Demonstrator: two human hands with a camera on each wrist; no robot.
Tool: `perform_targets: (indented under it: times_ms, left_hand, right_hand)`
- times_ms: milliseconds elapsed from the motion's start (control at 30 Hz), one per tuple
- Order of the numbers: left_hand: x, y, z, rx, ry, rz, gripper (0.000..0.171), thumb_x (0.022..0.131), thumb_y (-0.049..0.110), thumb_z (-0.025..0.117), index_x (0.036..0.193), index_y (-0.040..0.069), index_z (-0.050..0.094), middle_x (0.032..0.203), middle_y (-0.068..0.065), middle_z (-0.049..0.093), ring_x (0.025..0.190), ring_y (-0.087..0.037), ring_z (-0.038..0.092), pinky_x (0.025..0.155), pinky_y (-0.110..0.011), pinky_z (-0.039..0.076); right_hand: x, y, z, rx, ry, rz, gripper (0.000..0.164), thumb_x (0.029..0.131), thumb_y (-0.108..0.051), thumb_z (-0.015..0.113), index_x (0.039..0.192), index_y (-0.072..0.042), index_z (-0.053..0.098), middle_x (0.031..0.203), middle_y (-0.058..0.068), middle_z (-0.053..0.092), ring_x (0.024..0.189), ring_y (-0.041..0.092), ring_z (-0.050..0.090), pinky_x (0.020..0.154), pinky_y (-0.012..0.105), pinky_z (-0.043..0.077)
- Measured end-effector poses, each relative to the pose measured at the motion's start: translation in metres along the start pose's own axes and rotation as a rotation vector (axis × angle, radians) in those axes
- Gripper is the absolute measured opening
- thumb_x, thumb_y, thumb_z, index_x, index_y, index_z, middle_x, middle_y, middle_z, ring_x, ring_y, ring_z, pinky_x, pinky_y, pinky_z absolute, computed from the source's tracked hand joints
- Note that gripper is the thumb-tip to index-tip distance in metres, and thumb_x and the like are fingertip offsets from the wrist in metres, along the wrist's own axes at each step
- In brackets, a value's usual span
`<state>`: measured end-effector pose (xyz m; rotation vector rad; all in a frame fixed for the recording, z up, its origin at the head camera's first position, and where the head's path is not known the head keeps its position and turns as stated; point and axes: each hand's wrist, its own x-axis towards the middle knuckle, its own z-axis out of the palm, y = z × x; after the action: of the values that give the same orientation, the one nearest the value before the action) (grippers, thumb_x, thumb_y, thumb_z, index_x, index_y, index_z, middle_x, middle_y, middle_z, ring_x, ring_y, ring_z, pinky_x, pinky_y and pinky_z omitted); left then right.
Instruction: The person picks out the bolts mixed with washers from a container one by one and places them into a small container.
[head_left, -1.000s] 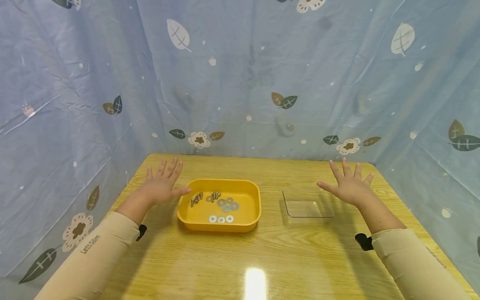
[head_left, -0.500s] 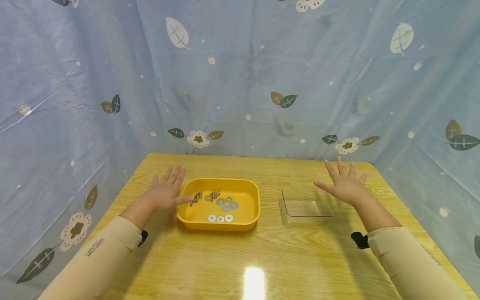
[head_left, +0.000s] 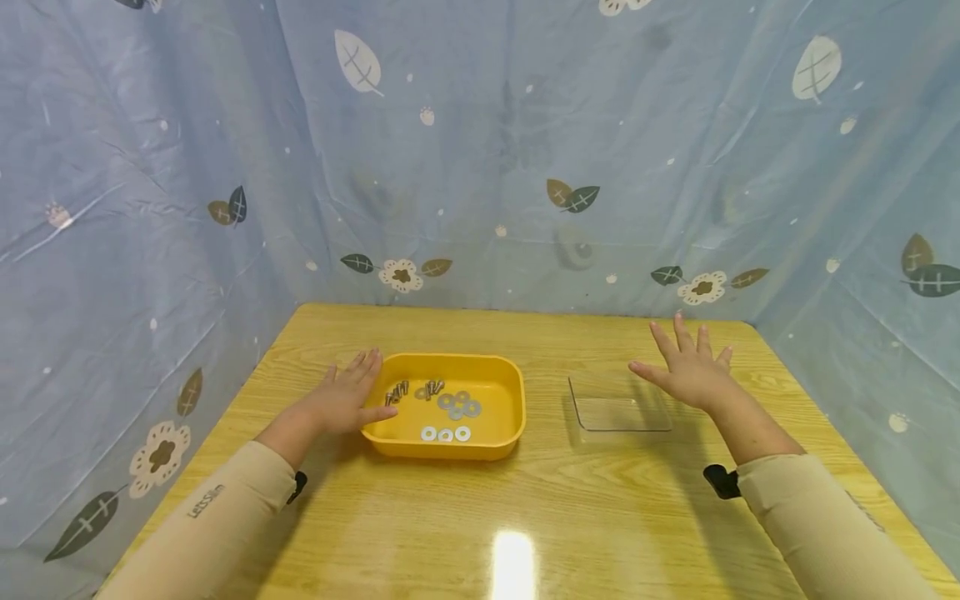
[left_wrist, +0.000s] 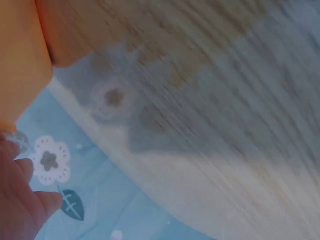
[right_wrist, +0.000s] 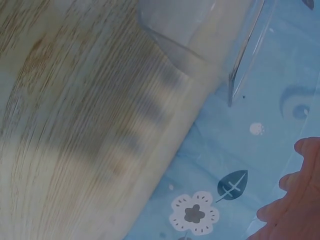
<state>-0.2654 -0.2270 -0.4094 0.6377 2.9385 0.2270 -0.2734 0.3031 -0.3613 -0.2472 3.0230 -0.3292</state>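
Observation:
My left hand is at the left end of a yellow tray, its fingers extended and the thumb over the tray's rim; whether it touches the rim I cannot tell. Inside the tray lie several metal screws at the back left and several flat washers in the middle and along the front. My right hand hovers with spread fingers just right of a clear plastic box and holds nothing. In the right wrist view the box stands apart from the fingers.
Everything stands on a wood-grain table with a bright light reflection near its front. A blue curtain with leaf and flower prints encloses the back and both sides.
My left hand has moved right and toward me, from beside the tray to its left rim. The right hand has shifted slightly left, fingers still spread. Tray and box stay in place.

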Motion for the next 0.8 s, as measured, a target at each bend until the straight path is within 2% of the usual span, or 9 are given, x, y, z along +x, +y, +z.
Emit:
perform_targets:
  times_ms: [200, 400, 633, 800]
  left_hand:
    - [0.0, 0.001, 0.002, 0.038, 0.013, 0.031, 0.099, 0.081, 0.071, 0.04, 0.147, 0.008, 0.001, 0.153, -0.009, -0.001, 0.139, -0.032, 0.002, 0.104, -0.063, 0.004]
    - [-0.001, 0.002, 0.002, 0.053, 0.02, 0.044, 0.099, 0.081, 0.073, 0.034, 0.147, 0.007, 0.002, 0.153, -0.009, -0.001, 0.139, -0.032, 0.004, 0.104, -0.061, 0.008]
    - [-0.002, 0.005, -0.001, 0.082, 0.023, 0.034, 0.1, 0.081, 0.074, 0.033, 0.147, 0.005, 0.005, 0.153, -0.011, 0.002, 0.139, -0.032, 0.006, 0.106, -0.059, 0.009]
    - [0.0, 0.007, -0.001, 0.102, 0.011, 0.026, 0.098, 0.082, 0.073, 0.033, 0.147, 0.004, 0.008, 0.153, -0.01, 0.002, 0.139, -0.031, 0.006, 0.107, -0.057, 0.009]
  right_hand:
    - [0.0, -0.005, 0.003, 0.016, -0.008, -0.004, 0.094, 0.082, -0.073, 0.031, 0.148, -0.017, -0.007, 0.146, 0.02, -0.026, 0.125, 0.05, -0.026, 0.084, 0.075, -0.016]
    - [0.003, -0.008, 0.008, 0.028, -0.012, -0.011, 0.095, 0.083, -0.073, 0.032, 0.148, -0.015, -0.006, 0.147, 0.02, -0.024, 0.126, 0.051, -0.022, 0.087, 0.075, -0.012]
    - [0.016, -0.015, 0.007, 0.05, 0.024, -0.073, 0.094, 0.085, -0.068, 0.035, 0.147, -0.012, -0.008, 0.147, 0.021, -0.023, 0.128, 0.048, -0.023, 0.096, 0.071, 0.001]
    - [0.024, -0.023, 0.003, 0.07, 0.044, -0.109, 0.094, 0.085, -0.067, 0.037, 0.147, -0.012, -0.006, 0.148, 0.023, -0.02, 0.13, 0.047, -0.022, 0.097, 0.07, 0.003]
